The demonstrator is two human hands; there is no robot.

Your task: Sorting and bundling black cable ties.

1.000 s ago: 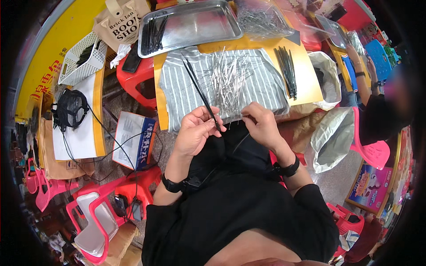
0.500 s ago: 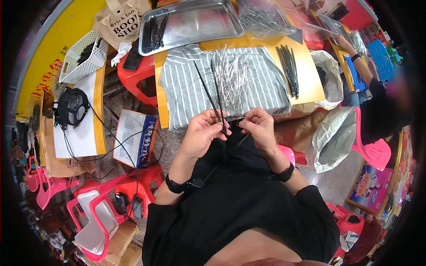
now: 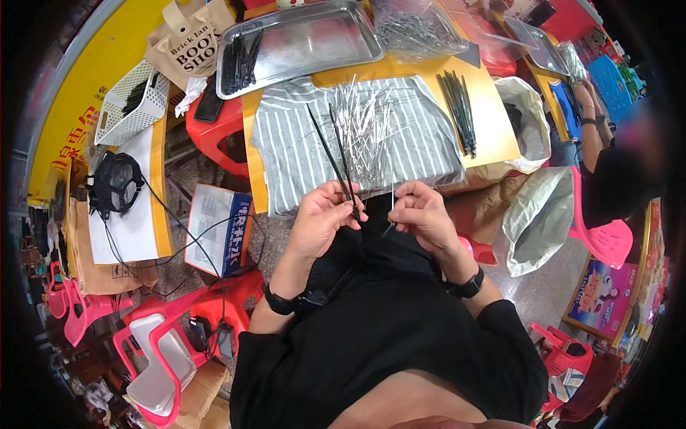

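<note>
Near the front edge of the table, my left hand (image 3: 323,220) is closed on a pair of long thin black strips (image 3: 330,149), which fan apart toward their far ends. Across from it, my right hand (image 3: 424,218) pinches a thin silver strip (image 3: 392,184) that stands out beyond the fingertips. Just ahead of both hands lies a loose pile of thin silver strips (image 3: 363,129) on a grey striped cloth (image 3: 286,136). Right of the cloth is a neat bundle of black strips (image 3: 458,111).
A metal tray (image 3: 307,43) with black strips and a plastic bag of strips (image 3: 414,32) stand at the back. White basket (image 3: 132,107), black headgear (image 3: 116,182) and boxed carton (image 3: 218,229) are left. Right are open sacks (image 3: 532,222) and a co-worker's arm (image 3: 590,132).
My right hand has turned slightly, and the silver strip now shows upright at its fingertips. The left hand keeps the black strips. The co-worker's hands have shifted.
</note>
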